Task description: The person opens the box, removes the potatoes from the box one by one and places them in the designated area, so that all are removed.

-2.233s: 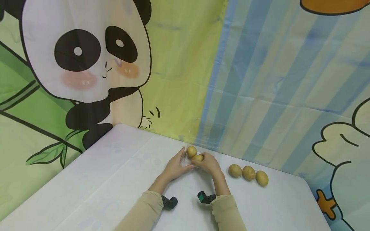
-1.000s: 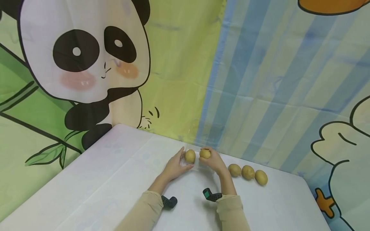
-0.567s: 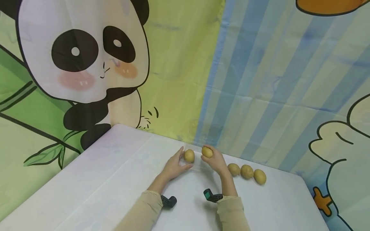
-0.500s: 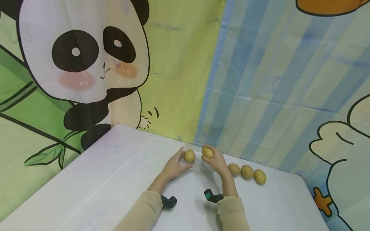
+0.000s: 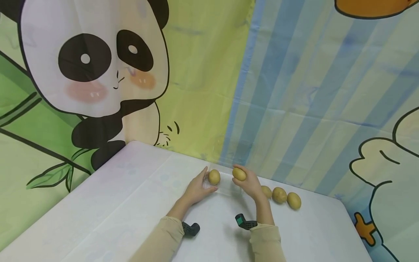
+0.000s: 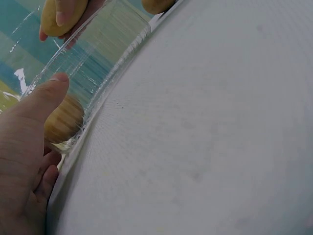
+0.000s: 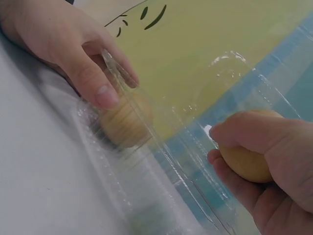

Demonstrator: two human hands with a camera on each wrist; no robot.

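My left hand point(image 5: 197, 189) grips the left end of a clear plastic container point(image 6: 110, 61), its thumb over the near wall. Inside that end lies one potato point(image 5: 214, 177), seen through the plastic in the left wrist view. My right hand point(image 5: 251, 185) holds a second potato point(image 5: 239, 174) between thumb and fingers, above the container's right part. In the right wrist view this potato point(image 7: 249, 159) overlaps the clear raised lid point(image 7: 232, 73), and the container's near wall point(image 7: 142, 188) runs below.
Three more potatoes point(image 5: 279, 195) sit in a row on the white table point(image 5: 131, 211), right of the container; my right arm partly covers the nearest one. Directly behind the table hangs a printed curtain point(image 5: 199, 91) with a panda on it.
My right hand has carried its potato rightward, away from the potato by my left hand. That other potato now sits lower in the container's left end. My left hand has kept its hold.
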